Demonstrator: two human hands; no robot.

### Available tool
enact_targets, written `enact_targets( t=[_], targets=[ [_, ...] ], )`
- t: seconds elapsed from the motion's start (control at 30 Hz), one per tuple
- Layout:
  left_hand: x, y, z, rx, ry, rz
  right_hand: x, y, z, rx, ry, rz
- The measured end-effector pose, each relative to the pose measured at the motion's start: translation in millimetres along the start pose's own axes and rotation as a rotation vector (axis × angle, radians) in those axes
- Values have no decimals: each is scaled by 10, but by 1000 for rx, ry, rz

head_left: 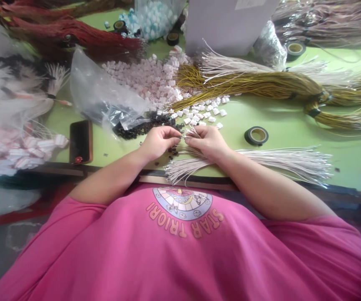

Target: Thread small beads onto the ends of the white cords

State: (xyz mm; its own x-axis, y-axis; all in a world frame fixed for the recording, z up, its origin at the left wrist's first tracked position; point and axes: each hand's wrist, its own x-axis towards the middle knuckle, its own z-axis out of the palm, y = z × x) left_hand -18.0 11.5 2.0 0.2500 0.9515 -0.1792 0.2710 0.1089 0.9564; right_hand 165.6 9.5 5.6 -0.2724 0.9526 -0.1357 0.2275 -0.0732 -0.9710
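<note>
My right hand [210, 143] is closed round the ends of several thin white wires, whose tips point toward my other hand. Thumb and forefinger of my left hand [160, 143] are pinched together close to those tips; whatever is between them is too small to make out. Under my right wrist lies a bundle of white wires [280, 161], stretched along the table's front edge. A heap of small black pieces [136, 130] is just beyond my left hand. Past both hands, small white plastic pieces [193, 113] are scattered and rise into a larger pile.
A phone [80, 142] lies left of my arm, beside bundled white wires with connectors [20, 150]. A black tape roll [256, 136] sits to the right. Behind are yellow wires [262, 83], a clear plastic bag [95, 92], red wires [64, 35] and a grey box [227, 27].
</note>
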Motion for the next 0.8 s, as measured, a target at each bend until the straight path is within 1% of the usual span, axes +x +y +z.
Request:
enact_targets(
  t=[0.13,0.33,0.5,0.57,0.67,0.73,0.8],
  targets=[
    [-6,6,11,18,-14,4,4,16,-4,71,3,35],
    [-9,9,59,22,-9,11,12,37,1,-26,-9,11],
    [-10,-4,82,112,-6,56,18,54,6,-74,-14,1],
    [-4,-4,44,186,3,95,17,49,3,-68,-6,-6],
    [4,4,-74,383,-5,167,20,41,-11,-36,39,-34],
    [-9,25,-168,525,-25,204,29,46,-18,40,56,-41],
    [-45,65,-247,614,-14,248,41,57,-19,155,45,5]
  ],
)
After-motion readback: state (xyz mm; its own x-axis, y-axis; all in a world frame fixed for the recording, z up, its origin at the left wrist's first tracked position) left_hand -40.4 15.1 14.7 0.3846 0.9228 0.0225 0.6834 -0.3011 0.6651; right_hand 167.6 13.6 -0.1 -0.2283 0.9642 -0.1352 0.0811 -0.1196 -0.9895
